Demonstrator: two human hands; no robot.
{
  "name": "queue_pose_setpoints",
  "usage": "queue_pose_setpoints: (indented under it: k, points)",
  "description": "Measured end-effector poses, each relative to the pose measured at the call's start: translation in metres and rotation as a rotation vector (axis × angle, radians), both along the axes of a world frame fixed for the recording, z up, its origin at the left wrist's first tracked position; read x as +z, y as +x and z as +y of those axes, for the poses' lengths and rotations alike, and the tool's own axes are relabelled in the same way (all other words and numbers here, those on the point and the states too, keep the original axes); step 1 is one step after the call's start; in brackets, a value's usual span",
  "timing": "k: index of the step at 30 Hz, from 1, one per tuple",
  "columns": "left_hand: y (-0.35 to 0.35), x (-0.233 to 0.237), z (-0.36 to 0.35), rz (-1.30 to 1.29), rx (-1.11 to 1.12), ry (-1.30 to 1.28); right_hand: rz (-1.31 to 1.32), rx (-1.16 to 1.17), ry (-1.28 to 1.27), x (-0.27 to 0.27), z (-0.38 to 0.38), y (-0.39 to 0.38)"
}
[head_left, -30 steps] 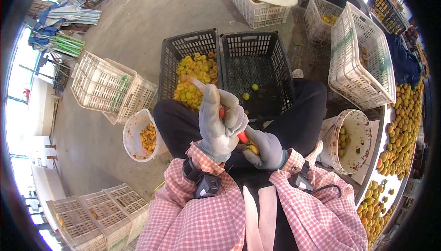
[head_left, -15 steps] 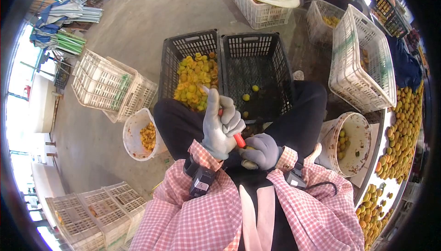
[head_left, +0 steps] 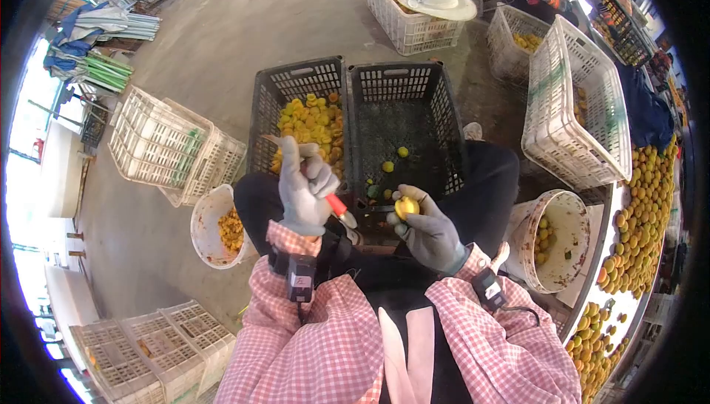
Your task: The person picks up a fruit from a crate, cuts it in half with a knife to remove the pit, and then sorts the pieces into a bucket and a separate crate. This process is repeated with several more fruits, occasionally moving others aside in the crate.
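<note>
- Left hand (head_left: 303, 189) is clenching a red-handled knife (head_left: 336, 206), fingers wrapped shut for control.
- Right hand (head_left: 429, 235) is pinching a yellow fruit (head_left: 405, 206), fingertips presenting it beside the knife.

Both your hands are up in front of you, gloved in grey, with a clear gap between them. Your left hand (head_left: 303, 189) is the higher one, back of the hand toward you. Its lower fingers are curled tight around a red-handled knife (head_left: 337, 206), and one finger is stretched straight out, away from your body. Your right hand (head_left: 427, 232) sits lower, wrist cocked, with thumb and fingertips pinching a yellow fruit (head_left: 405, 206) at the top of the hand. Your forearms, in pink-checked sleeves, angle inward from bent elbows, and your knees are spread wide below them.
</note>
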State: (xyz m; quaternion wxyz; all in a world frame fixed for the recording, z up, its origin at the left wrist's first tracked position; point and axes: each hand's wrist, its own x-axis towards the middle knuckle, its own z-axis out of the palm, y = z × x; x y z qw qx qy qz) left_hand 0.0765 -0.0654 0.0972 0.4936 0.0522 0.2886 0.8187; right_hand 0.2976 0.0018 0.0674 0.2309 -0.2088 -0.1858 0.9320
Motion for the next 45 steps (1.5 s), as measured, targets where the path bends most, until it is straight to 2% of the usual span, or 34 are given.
queue_pose_setpoints:
  k: [3, 4, 5, 9, 10, 14, 17, 18, 19, 20, 21, 23, 24, 25, 27, 29, 30, 31, 32, 33, 35, 36, 37, 41, 42, 44, 45]
  points:
    - [0.006, 0.011, -0.008, 0.086, -0.041, -0.164, -0.104, -0.100, -0.092, -0.012, 0.020, 0.008]
    - [0.014, 0.011, -0.008, 0.138, -0.068, -0.270, -0.007, -0.115, -0.065, -0.021, 0.028, 0.009]
    - [0.019, 0.010, -0.008, 0.192, -0.091, -0.374, -0.036, -0.146, -0.017, -0.025, 0.033, 0.013]
    - [0.038, -0.014, -0.006, 0.295, -0.299, -0.437, -0.038, -0.253, 0.026, -0.023, 0.038, 0.003]
    - [0.045, -0.016, -0.004, 0.438, -0.363, -0.421, -0.029, -0.270, 0.058, -0.020, 0.035, -0.002]
    - [0.064, -0.036, 0.013, 0.369, -0.342, -0.473, -0.051, -0.184, 0.093, -0.015, 0.025, -0.026]
    - [0.066, -0.043, 0.015, 0.496, -0.290, -0.373, -0.179, -0.118, 0.178, 0.004, 0.012, -0.035]
    - [0.064, -0.044, 0.015, 0.625, -0.272, -0.365, -0.176, -0.118, 0.182, 0.004, 0.014, -0.034]
    - [0.061, -0.044, 0.015, 0.753, -0.251, -0.358, -0.214, -0.060, 0.263, 0.004, 0.016, -0.032]
    - [0.062, -0.043, 0.015, 0.754, -0.251, -0.361, -0.254, -0.002, 0.340, 0.003, 0.016, -0.030]
    - [0.063, -0.041, 0.017, 0.789, -0.207, -0.345, -0.253, -0.005, 0.341, 0.005, 0.015, -0.032]
    - [0.067, -0.036, 0.022, 0.824, -0.162, -0.327, -0.457, -0.046, 0.426, 0.009, 0.011, -0.040]
    - [0.070, -0.033, 0.025, 0.933, -0.149, -0.349, -0.412, -0.233, 0.586, 0.001, 0.008, -0.051]
    - [0.071, -0.031, 0.027, 1.042, -0.135, -0.371, -0.410, -0.232, 0.588, -0.002, 0.009, -0.051]
    - [0.074, -0.031, 0.028, 0.987, -0.147, -0.377, -0.510, -0.339, 0.735, 0.001, 0.013, -0.056]
    - [0.076, -0.033, 0.027, 0.775, -0.140, -0.245, -0.504, -0.358, 0.744, 0.002, 0.012, -0.061]
    - [0.079, -0.023, 0.028, 0.641, -0.153, -0.301, -0.569, -0.421, 0.871, 0.005, 0.009, -0.062]
    - [0.080, -0.013, 0.027, 0.642, -0.152, -0.300, -0.635, -0.483, 0.997, 0.010, 0.007, -0.062]
    - [0.080, -0.003, 0.025, 0.516, -0.171, -0.258, -0.676, -0.516, 1.154, 0.020, 0.005, -0.060]
    - [0.080, 0.005, 0.025, 0.389, -0.186, -0.214, -0.674, -0.513, 1.159, 0.020, 0.009, -0.059]
    - [0.081, 0.009, 0.022, 0.314, -0.186, -0.203, -0.384, -0.599, 1.607, 0.019, 0.018, -0.055]
    - [0.079, 0.009, 0.019, 0.256, -0.234, -0.249, -0.368, -0.579, 1.660, 0.026, 0.018, -0.055]
    - [0.078, 0.009, 0.017, 0.197, -0.286, -0.293, -0.360, -0.576, 1.659, 0.025, 0.017, -0.055]
    - [0.077, 0.003, 0.016, 0.198, -0.221, -0.345, -0.374, -0.513, 1.560, 0.019, 0.021, -0.055]
    - [0.073, 0.000, 0.017, 0.203, -0.219, -0.342, -0.463, -0.368, 1.507, 0.023, 0.023, -0.054]
    - [0.065, -0.008, 0.018, 0.299, -0.271, -0.563, -0.546, -0.100, 1.415, 0.019, 0.030, -0.048]
    - [0.063, -0.007, 0.020, 0.300, -0.270, -0.562, -0.545, -0.101, 1.417, 0.025, 0.032, -0.047]
